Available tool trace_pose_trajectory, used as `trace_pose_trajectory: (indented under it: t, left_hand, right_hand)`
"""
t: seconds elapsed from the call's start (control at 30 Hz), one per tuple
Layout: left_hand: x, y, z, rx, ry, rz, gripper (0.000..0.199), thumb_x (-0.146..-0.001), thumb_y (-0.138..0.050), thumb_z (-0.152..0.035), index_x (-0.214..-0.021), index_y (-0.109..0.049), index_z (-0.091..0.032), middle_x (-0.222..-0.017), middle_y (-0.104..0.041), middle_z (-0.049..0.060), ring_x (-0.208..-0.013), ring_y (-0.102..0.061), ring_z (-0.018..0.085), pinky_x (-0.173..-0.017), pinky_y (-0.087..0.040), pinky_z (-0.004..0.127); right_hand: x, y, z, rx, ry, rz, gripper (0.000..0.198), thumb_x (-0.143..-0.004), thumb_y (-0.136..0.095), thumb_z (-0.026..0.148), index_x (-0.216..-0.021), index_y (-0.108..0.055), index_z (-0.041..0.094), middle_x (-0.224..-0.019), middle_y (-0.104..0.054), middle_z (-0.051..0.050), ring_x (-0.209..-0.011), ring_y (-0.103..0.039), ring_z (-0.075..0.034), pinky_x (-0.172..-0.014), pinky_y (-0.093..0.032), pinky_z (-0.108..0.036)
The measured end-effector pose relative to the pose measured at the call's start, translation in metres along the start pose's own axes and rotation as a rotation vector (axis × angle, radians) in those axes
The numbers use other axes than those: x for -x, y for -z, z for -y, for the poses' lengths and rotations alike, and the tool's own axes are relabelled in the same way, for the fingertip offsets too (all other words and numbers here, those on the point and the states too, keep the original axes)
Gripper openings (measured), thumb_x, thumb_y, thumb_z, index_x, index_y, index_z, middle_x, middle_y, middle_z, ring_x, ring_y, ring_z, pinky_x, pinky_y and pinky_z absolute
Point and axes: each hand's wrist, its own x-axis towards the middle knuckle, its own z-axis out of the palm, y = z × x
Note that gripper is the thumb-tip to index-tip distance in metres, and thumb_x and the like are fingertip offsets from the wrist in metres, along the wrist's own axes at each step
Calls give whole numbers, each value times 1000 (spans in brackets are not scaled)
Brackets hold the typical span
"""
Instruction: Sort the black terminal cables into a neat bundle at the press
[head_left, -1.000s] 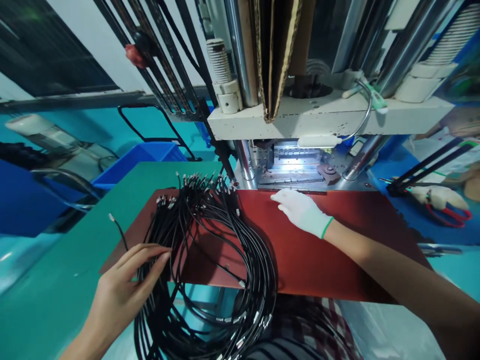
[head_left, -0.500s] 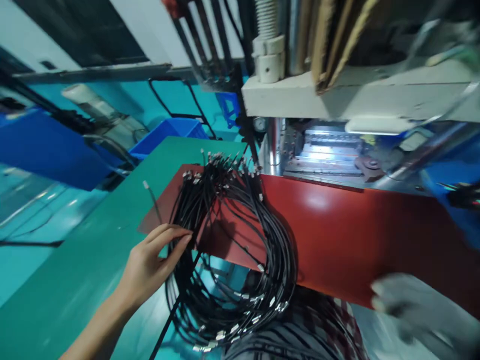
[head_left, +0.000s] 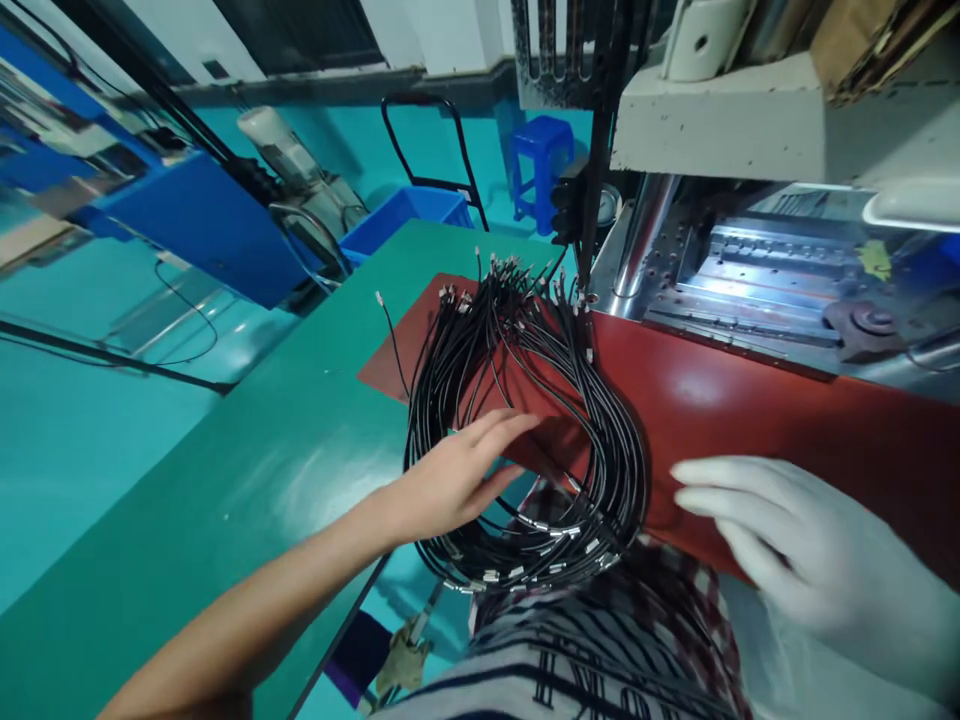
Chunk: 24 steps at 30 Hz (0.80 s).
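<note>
A large looped bundle of black cables (head_left: 626,440) with small metal ends lies over the table edge, its lower part hanging by my lap. My bare left hand (head_left: 461,470) reaches over the middle of the loop, thumb and fingers apart, with nothing held between them. My right hand (head_left: 810,540), in a white glove, hovers over the front of the red sheet (head_left: 705,400), to the right of the bundle. Its fingers are stretched out and hold nothing. One loose cable end (head_left: 380,300) sticks out to the left of the bundle.
Behind the red sheet stands a press with a lit metal bed (head_left: 772,260) and a thick upper plate (head_left: 720,125). The green table (head_left: 315,470) runs to the left. Further back are a blue bin (head_left: 405,215), a blue stool (head_left: 541,165) and a blue machine (head_left: 202,230).
My left hand has come off the bundle's left side and moved right, over the loop's middle, opening. My right hand has risen slightly and moved left. The view has shifted.
</note>
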Motion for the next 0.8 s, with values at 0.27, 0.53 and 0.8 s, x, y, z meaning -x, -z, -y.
trace_pose_trajectory:
  t: [0.27,0.53,0.8]
  left_hand:
    - [-53,-18,18,112,-152,88,58,-95,-44,-27,-147,-24,-13,-139,-45,17,-129,-44,23,-108,-41,42]
    - [45,-17,4,-177,-98,382,115,-65,-66,-71,-151,-16,-13,-143,-44,20,-127,-44,37,-106,-31,58]
    - [78,-71,28,-647,-208,216,47,-84,-53,-11,-131,-47,-7,-106,-65,16,-101,-61,28,-97,-43,48]
  right_hand:
    - [-82,-22,14,43,331,139,62,-73,-40,5,-132,-55,18,-138,-53,-7,-128,-45,-22,-105,-39,-46]
    - [-67,-30,13,152,295,304,69,-74,-58,25,-142,-43,23,-154,-32,-6,-136,-34,-29,-108,-30,-57]
    - [-86,-98,55,144,595,326,29,-92,-46,19,-118,-60,16,-86,-67,-7,-91,-60,-19,-101,-38,-41]
